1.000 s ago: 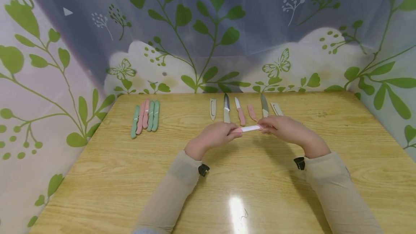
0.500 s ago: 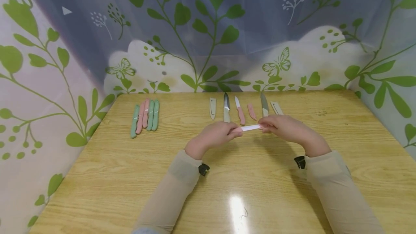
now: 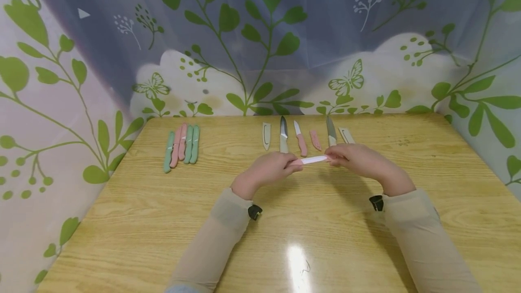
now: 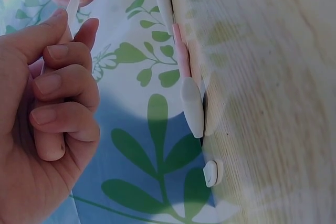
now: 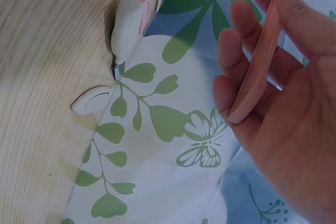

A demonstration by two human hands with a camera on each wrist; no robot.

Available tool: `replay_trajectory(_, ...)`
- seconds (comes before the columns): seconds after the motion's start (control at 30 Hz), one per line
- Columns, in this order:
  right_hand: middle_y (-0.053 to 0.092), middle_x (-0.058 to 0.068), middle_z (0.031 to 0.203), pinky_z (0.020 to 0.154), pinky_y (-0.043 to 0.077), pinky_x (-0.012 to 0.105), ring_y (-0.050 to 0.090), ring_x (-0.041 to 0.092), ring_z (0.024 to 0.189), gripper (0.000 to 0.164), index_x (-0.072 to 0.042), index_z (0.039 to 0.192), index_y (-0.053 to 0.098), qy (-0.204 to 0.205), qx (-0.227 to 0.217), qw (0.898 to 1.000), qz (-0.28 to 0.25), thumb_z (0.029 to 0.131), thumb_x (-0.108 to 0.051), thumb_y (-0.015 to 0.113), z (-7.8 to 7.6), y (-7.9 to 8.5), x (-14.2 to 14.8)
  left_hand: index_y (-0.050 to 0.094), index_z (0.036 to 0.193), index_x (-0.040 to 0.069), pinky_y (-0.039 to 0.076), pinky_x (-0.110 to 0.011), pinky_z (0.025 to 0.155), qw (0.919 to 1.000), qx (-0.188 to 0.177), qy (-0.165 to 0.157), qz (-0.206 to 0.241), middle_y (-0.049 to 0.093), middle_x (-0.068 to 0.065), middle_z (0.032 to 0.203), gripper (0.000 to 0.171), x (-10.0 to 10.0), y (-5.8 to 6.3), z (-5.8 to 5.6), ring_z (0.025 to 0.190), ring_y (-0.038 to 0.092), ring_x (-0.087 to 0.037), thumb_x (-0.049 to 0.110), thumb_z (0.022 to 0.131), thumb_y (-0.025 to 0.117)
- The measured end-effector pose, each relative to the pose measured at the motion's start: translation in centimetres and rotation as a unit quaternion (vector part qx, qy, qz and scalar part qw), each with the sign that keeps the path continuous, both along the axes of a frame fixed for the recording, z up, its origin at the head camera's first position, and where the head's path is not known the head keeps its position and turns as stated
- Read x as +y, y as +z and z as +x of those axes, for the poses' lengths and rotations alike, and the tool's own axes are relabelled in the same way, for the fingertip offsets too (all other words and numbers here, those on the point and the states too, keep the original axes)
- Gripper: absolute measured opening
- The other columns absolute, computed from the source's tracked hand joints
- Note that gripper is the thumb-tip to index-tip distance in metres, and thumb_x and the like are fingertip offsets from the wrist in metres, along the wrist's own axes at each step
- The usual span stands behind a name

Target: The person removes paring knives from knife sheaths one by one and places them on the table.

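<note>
"Hardly anything has moved since the earlier frame. What's held?"

"Left hand (image 3: 266, 170) grips a pink-handled knife (image 3: 312, 160), blade stretching toward the right hand (image 3: 358, 164)."

"And there?"

"Head view mostly hides it; right wrist view shows fingers (image 5: 229, 45) pinching a pink sheath (image 5: 260, 59)."

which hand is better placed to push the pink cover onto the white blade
The right hand, I'd judge: it holds the pink cover at the tip end of the white blade, while the left hand grips the pink handle and could steady it.
</note>
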State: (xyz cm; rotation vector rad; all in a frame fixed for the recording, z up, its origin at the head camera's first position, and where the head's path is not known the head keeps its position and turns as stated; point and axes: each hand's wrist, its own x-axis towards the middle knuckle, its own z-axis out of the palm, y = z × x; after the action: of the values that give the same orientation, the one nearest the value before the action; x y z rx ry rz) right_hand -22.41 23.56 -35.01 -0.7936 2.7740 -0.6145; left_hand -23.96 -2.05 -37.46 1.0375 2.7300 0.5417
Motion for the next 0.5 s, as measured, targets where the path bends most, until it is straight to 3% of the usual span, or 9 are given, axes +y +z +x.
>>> replay_trajectory(0.33, 0.067, 0.009, 0.110, 0.086, 0.050, 0.049, 0.064, 0.028, 0.101, 0.026, -0.004, 0.119, 0.063, -0.016, 0.034, 0.999, 0.009, 0.099, -0.018, 0.055, 0.0, 0.2, 0.9, 0.065, 0.107, 0.014, 0.041, -0.026, 0.065, 0.9998, -0.006, 0.017, -0.008, 0.055, 0.004, 0.071, 0.033, -0.3, 0.3, -0.1, 0.062, 0.047, -0.010, 0.041, 0.101, 0.047)
replay_trajectory(0.5, 0.066, 0.016, 0.116, 0.089, 0.049, 0.051, 0.062, 0.035, 0.107, 0.029, -0.001, 0.123, 0.060, -0.031, 0.026, 0.999, 0.012, 0.099, -0.017, 0.055, -0.1, 0.1, 1.3, 0.065, 0.112, 0.013, 0.041, -0.026, 0.065, 0.9997, -0.012, 0.020, 0.002, 0.057, 0.004, 0.074, 0.033, -0.4, 0.5, -0.1, 0.064, 0.047, -0.010, 0.039, 0.101, 0.048)
